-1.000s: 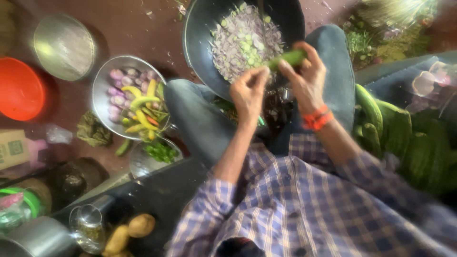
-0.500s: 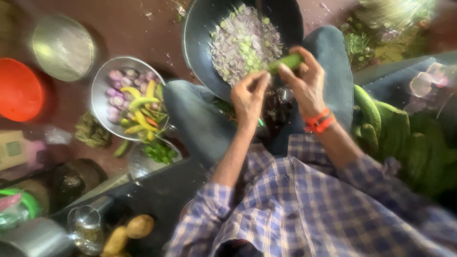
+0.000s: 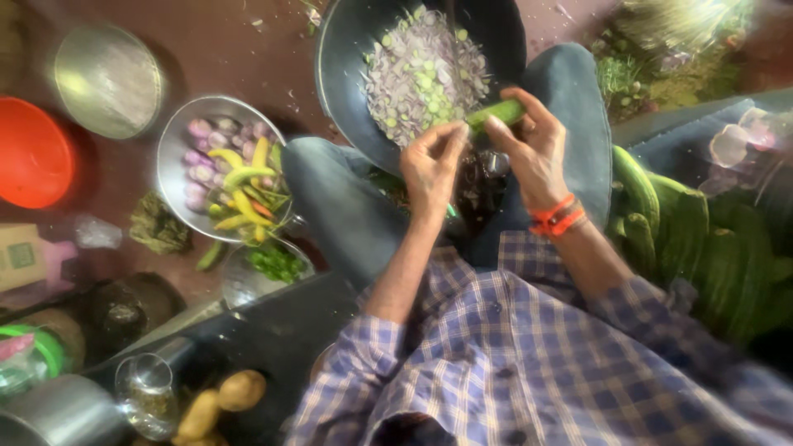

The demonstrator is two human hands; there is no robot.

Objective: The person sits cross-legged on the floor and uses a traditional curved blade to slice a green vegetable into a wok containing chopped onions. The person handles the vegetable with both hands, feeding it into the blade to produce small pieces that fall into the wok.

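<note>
Right hand (image 3: pixel 537 153) gripping a green vegetable (image 3: pixel 496 112), long axis running left to right; left hand (image 3: pixel 431 161) pinching its left end, just above near rim of dark pan (image 3: pixel 339 74).

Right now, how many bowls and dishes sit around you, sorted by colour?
Dark round pan of chopped onion: 1
Silver metal bowl of onions and chillies: 1
Empty silver metal plate: 1
Orange plastic bowl: 1
Small bowl of green chillies: 1
Total: 5
</note>
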